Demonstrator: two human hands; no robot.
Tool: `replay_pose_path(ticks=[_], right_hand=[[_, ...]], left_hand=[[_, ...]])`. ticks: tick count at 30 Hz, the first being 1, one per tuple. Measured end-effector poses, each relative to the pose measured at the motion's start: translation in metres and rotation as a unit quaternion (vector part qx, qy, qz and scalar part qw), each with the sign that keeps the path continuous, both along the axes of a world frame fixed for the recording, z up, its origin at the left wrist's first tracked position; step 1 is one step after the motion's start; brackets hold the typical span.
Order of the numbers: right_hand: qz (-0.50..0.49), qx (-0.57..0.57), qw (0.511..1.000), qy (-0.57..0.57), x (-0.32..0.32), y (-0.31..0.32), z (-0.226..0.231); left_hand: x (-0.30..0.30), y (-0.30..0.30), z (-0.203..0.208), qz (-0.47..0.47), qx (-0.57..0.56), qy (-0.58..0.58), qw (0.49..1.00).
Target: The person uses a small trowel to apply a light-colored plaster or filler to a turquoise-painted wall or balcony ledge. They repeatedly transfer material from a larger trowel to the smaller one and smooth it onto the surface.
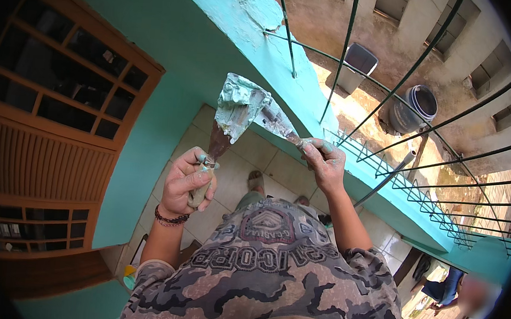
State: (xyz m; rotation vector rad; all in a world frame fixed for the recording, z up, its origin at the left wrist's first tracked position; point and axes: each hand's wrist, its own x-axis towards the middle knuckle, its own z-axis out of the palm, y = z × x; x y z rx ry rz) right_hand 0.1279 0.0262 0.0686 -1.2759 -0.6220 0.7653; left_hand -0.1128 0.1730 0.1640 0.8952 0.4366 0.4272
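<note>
My left hand point(183, 181) is closed around the handle of a wide putty knife point(220, 140), held upright in front of my chest. Thick pale turquoise putty point(240, 101) covers most of its blade. In my right hand point(326, 165), thumb and fingers grip the short handle of a second, narrower putty knife point(277, 123). Its smeared blade points left, and the tip meets the putty at the edge of the wide blade. Turquoise smears mark the fingers of both hands.
A turquoise wall ledge point(306, 91) with chipped, rough patches runs along the right, topped by a dark green metal grille point(343, 52). Beyond it stand a grey bin point(353, 77) and a barrel point(404, 114). Wooden shuttered windows point(45, 158) line the left. Another person point(446, 288) is at lower right.
</note>
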Motion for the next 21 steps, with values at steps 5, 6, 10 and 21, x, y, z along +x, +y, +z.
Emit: replay_pose_path(ticks=[5,6,10,21], right_hand=[[-0.016,-0.026,0.997,0.074,-0.001,-0.022,0.009],[-0.018,-0.041,0.997,0.056,-0.002,-0.024,0.021],[-0.029,-0.079,0.996,-0.042,0.004,-0.017,0.064],[-0.034,-0.064,0.972,-0.225,0.050,-0.023,0.107]], left_hand=[[0.005,0.003,0.010,0.012,0.016,-0.001,1.000],[0.006,0.004,0.009,0.018,0.030,0.011,0.999],[0.011,0.004,0.008,0.043,0.068,0.062,0.995],[0.006,0.024,-0.004,-0.034,-0.003,0.016,0.999]])
